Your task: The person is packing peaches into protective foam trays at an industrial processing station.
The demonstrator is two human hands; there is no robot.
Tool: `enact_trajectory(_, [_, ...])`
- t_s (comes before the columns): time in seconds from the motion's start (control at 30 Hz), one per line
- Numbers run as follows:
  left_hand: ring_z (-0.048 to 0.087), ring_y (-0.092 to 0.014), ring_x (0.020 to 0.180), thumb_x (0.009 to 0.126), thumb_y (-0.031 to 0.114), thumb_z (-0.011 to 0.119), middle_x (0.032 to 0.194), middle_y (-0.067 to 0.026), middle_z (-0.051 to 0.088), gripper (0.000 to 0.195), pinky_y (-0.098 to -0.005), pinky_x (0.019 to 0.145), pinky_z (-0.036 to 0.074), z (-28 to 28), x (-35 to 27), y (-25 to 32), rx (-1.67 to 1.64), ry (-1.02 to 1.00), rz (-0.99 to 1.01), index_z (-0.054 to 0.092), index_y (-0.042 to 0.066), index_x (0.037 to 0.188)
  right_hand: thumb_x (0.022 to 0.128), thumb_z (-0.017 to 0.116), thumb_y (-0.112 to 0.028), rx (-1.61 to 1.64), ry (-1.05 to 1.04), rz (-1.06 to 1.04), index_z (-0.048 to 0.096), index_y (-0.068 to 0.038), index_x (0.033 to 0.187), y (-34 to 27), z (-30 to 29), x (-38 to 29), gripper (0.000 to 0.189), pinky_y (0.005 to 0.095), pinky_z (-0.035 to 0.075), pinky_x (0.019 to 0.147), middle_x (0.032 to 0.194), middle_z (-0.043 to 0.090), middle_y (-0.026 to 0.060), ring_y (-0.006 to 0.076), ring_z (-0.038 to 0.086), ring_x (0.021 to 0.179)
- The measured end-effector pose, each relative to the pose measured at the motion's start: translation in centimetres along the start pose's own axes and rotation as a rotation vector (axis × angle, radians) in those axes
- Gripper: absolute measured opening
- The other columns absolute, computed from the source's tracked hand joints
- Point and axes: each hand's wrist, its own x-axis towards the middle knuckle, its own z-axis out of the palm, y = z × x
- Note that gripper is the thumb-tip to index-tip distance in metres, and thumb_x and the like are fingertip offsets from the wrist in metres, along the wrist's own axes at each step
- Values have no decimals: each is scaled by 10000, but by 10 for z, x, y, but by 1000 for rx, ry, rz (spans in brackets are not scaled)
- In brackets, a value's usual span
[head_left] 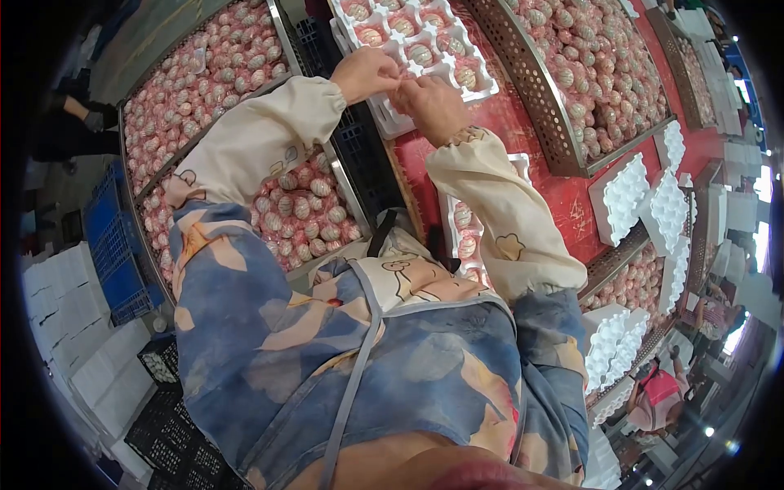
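Note:
Both hands meet over the near corner of a white foam tray. My right hand is curled around a small egg-like item in pink film, mostly hidden by the fingers. My left hand comes in from the left, its fingertips pinched at the film beside the right fingers. Round items in clear, pink-tinted wrap sit in the tray's cups. The tray appears stacked on other foam trays at the edge of a red table. Below my right forearm lies another filled foam tray.
Metal bins of wrapped items flank me, one on the left and a perforated one on the right. Empty foam trays stand farther right. Blue crates and black crates are at lower left. People are in the background.

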Motion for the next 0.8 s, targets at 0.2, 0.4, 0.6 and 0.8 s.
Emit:
enact_trajectory(0.2, [533, -239, 852, 686, 197, 648, 797, -62, 563, 140, -345, 728, 444, 3, -18, 12, 309, 14, 191, 685, 91, 769, 747, 599, -238, 14, -102, -24, 653, -130, 731, -2, 5, 2, 121, 372, 492, 629, 730, 633, 44, 252, 629, 695])
enact_trajectory(0.4, [563, -269, 855, 696, 208, 641, 885, -68, 587, 154, -388, 718, 463, 14, -6, 4, 504, 9, 300, 664, 82, 781, 784, 556, -267, -152, -166, 5, 680, -134, 747, 4, 10, 12, 185, 401, 500, 632, 781, 659, 74, 257, 646, 686])
enact_trajectory(0.6, [562, -302, 903, 717, 82, 650, 973, -109, 597, 262, -375, 759, 452, 33, -73, 59, -17, 430, 401, 635, 76, 978, 827, 605, -80, 291, 318, 241, 584, -80, 1155, 46, -87, -116, 328, 302, 454, 846, 1069, 628, 109, 232, 585, 998])
enact_trajectory(0.8, [544, -218, 1007, 784, 274, 669, 1131, -155, 568, 567, -308, 828, 446, 151, -102, 37, -553, 185, -201, 475, 1, 1241, 888, 554, -140, 512, 832, 1276, 442, 5, 1271, 20, -93, -347, 425, 306, 388, 951, 1282, 479, 129, 202, 475, 1150])
